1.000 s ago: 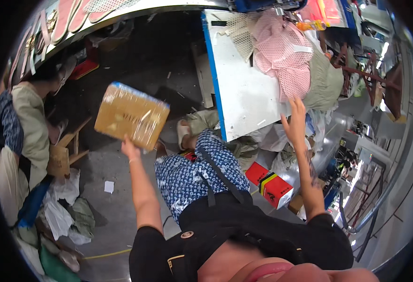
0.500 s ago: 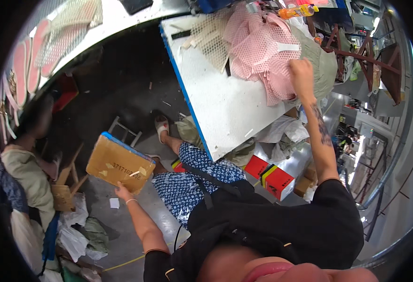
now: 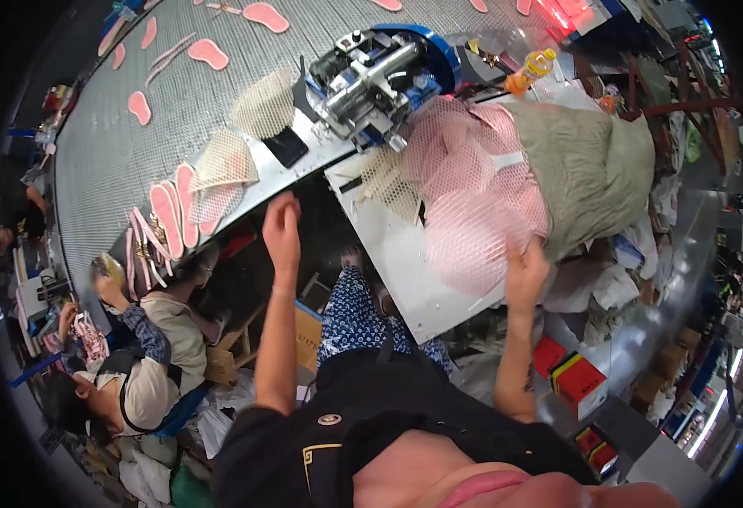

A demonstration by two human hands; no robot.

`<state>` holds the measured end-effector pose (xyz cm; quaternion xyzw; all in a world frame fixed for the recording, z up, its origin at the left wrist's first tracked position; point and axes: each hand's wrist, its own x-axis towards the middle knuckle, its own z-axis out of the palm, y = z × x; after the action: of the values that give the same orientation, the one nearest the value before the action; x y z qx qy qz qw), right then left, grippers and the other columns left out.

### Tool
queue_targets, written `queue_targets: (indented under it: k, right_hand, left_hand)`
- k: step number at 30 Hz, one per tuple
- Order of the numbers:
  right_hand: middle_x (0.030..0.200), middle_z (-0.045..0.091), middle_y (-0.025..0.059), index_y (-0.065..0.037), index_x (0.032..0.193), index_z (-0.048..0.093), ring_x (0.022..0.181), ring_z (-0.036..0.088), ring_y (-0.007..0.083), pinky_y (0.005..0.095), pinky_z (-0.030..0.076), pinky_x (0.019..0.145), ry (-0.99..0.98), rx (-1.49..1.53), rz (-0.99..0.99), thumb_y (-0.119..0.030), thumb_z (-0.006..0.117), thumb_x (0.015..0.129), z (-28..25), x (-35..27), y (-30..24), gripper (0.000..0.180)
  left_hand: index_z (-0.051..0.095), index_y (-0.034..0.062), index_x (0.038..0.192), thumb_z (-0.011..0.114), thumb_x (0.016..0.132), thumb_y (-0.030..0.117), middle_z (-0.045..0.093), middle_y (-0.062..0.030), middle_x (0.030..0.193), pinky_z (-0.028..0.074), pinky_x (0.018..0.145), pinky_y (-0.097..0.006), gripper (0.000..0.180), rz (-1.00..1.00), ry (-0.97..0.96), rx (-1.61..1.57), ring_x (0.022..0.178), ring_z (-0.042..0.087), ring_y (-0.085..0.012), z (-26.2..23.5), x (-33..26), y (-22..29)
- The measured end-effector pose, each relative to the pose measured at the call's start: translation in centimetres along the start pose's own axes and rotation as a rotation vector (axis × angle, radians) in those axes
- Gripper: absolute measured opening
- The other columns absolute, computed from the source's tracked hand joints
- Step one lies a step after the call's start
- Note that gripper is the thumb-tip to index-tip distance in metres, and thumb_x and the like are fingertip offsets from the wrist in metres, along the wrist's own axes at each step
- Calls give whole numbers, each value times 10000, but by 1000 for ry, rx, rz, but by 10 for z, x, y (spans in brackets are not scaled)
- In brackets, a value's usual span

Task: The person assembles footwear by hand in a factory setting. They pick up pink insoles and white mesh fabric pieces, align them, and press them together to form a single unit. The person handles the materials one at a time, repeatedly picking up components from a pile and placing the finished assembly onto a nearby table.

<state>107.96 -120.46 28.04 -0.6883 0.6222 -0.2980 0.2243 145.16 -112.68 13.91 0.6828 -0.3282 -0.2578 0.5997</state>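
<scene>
My right hand (image 3: 526,271) is closed on the edge of a pink mesh piece (image 3: 470,245), held above the white tabletop (image 3: 418,292). A heap of pink mesh (image 3: 448,152) lies beyond it, partly on a grey-green cloth bundle (image 3: 591,165). My left hand (image 3: 282,224) is raised near the edge of the conveyor bench, its fingers loosely curled, with nothing seen in them. Below, beside my left forearm, is a brown cardboard panel (image 3: 307,337), partly hidden by the arm. Cream mesh pieces (image 3: 393,182) lie left of the pink heap.
A metal machine (image 3: 371,89) with a blue rim stands at the far side. Pink insoles (image 3: 209,54) lie on the grey conveyor (image 3: 101,161). An orange drink bottle (image 3: 531,72) stands behind the heap. At left sits a co-worker (image 3: 134,381); red boxes (image 3: 576,379) are at lower right.
My left hand has let go of the cardboard panel and risen toward the bench. My right hand has drawn a pink mesh piece nearer. The view has turned toward the conveyor and machine.
</scene>
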Motion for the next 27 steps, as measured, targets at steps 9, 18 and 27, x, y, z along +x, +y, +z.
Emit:
queue_targets:
  k: [9, 18, 27]
  right_hand:
    - [895, 643, 82, 76, 1053, 594, 784, 555, 100, 254, 456, 711, 144, 438, 257, -105, 572, 939, 51, -3, -40, 216]
    - [1213, 575, 124, 91, 1234, 506, 1080, 543, 175, 304, 419, 945, 428, 790, 383, -89, 526, 952, 83, 21, -122, 335]
    - [631, 420, -20, 44, 1287, 408, 630, 444, 137, 369, 458, 812, 28, 2120, 340, -199, 494, 916, 163, 42, -121, 452]
  left_hand:
    - [709, 38, 920, 645, 819, 403, 668, -161, 909, 459, 794, -422, 385, 263, -293, 335, 894, 590, -339, 149, 317, 22]
    - [671, 27, 854, 733, 761, 340, 661, -113, 781, 479, 695, -330, 332, -35, -392, 122, 736, 621, -208, 167, 340, -9]
    - [573, 15, 1163, 640, 823, 113, 578, -135, 1126, 425, 888, -334, 360, 488, -779, -20, 1002, 545, -225, 16, 159, 122]
